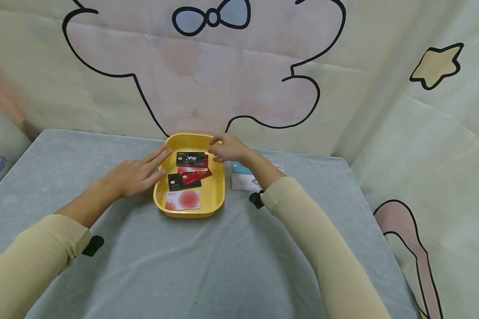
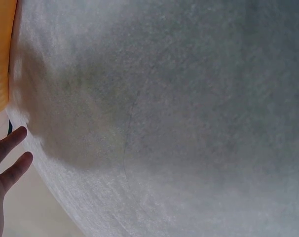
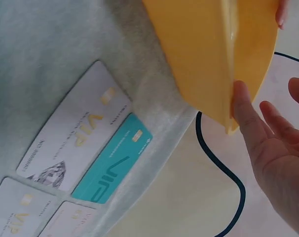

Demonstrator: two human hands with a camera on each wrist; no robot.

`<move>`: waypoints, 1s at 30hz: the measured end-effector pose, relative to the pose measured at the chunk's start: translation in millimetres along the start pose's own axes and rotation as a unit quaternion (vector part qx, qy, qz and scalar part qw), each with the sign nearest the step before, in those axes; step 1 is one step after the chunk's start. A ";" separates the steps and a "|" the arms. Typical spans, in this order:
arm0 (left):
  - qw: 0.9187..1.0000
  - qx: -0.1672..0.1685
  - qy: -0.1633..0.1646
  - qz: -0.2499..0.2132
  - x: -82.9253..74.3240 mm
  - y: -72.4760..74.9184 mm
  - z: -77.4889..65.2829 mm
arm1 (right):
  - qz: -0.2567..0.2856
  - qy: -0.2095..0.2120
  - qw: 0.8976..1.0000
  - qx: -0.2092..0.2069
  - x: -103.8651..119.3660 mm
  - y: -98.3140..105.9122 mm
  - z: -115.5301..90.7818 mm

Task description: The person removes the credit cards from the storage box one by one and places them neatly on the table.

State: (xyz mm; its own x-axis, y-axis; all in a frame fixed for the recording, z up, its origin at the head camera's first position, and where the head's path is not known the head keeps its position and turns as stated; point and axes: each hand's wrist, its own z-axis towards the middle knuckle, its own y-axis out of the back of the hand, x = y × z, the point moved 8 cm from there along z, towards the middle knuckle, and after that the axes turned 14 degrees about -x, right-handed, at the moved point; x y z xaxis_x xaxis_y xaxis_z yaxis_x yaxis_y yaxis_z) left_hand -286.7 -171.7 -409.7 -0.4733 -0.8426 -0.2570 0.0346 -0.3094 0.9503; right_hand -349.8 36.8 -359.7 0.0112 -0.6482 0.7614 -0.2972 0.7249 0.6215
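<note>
A yellow tray (image 1: 215,197) sits on the table with several cards inside: a black Vip card (image 1: 183,159), red ones (image 1: 193,177), another black card (image 1: 175,183) and a white card with pink circles (image 1: 188,199). My left hand (image 1: 133,177) rests with extended fingers on the tray's left rim. At the far right corner is my right hand (image 1: 231,149), its fingers loosely bent with nothing held. In the right wrist view one finger of it touches the tray's rim (image 3: 228,74). The left wrist view catches only two fingertips (image 2: 14,170) beside the tray.
Right of the tray, several cards lie flat on the grey cloth (image 1: 183,266), among them a turquoise VIP card (image 3: 112,160) and a silver VIP card (image 3: 78,126). My right forearm partly covers them in the head view. A printed curtain (image 1: 223,88) hangs behind the table.
</note>
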 end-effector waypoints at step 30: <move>1.000 -0.008 -0.001 -0.005 2.3 -1.0 -0.2 | -0.013 -0.059 0.998 0.012 -0.2 -42.4 19.5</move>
State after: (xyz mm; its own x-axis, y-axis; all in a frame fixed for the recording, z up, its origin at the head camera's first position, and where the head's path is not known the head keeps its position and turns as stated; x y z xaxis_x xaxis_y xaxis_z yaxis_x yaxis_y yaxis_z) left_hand -287.6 -173.4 -411.3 -0.4757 -0.8383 -0.2665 0.0436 -0.3251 0.9447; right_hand -355.8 1.6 -389.8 -0.0919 -0.6913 0.7167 -0.3207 0.7020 0.6359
